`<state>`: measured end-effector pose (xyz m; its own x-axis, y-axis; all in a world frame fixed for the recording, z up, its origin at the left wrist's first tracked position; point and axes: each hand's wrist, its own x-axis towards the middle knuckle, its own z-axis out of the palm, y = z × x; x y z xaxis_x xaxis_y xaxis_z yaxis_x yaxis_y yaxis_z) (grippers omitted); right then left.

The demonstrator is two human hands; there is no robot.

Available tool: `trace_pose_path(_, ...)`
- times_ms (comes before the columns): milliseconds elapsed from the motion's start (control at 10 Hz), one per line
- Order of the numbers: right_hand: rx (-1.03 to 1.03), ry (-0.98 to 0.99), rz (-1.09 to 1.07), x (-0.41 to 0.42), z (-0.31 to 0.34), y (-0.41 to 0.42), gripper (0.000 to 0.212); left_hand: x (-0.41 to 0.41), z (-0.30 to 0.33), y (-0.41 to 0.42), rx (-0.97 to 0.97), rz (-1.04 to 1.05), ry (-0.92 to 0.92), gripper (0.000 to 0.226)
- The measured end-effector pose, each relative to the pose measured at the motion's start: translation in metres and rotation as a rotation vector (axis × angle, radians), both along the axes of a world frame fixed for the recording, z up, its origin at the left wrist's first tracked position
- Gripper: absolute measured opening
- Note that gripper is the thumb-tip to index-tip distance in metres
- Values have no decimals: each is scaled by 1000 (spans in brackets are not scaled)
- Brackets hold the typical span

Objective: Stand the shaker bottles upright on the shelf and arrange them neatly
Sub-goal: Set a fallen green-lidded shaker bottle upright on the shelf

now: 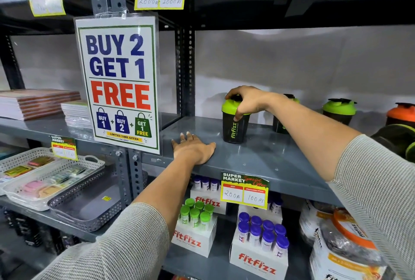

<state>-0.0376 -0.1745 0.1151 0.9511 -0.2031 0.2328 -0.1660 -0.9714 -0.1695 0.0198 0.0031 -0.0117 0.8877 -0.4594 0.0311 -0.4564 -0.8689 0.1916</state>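
Right hand (248, 100) grips upright shaker bottle (234, 128) lid, seemingly.

We count three upright green-lidded shaker bottles (234, 122) (284, 120) (339, 111), one orange-lidded shaker bottle (402, 114), and one green-trimmed bottle lying at the right edge (397, 140). Below stand six green-capped tubes (196, 213) and nine purple-capped tubes (263, 232).

Single head-worn wide-angle view, close to the grey shelf (258, 158), facing forward and slightly down, both forearms entering from bottom of frame.
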Motion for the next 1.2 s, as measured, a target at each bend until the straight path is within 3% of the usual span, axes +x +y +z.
trace_pose_path(600, 45, -50, 6, -2, -5, -2, 73, 0, 0, 0, -11, -1, 6, 84)
trace_pose_path(900, 167, -103, 49, -5, -10, -5, 98, 3, -3, 0, -52, -8, 7, 84)
trace_pose_path(1000, 190, -167, 77, -25, -7, -12, 93, -2, -3, 2, -154, 21, -40, 75)
trace_pose_path(1100, 201, -241, 71, -44, -9, -19, 88, -12, -7, 5, -279, 87, -226, 57)
trace_pose_path(1200, 212, -352, 6, -78, -13, -42, 77, -33, -7, 0, -400, 103, -536, 39)
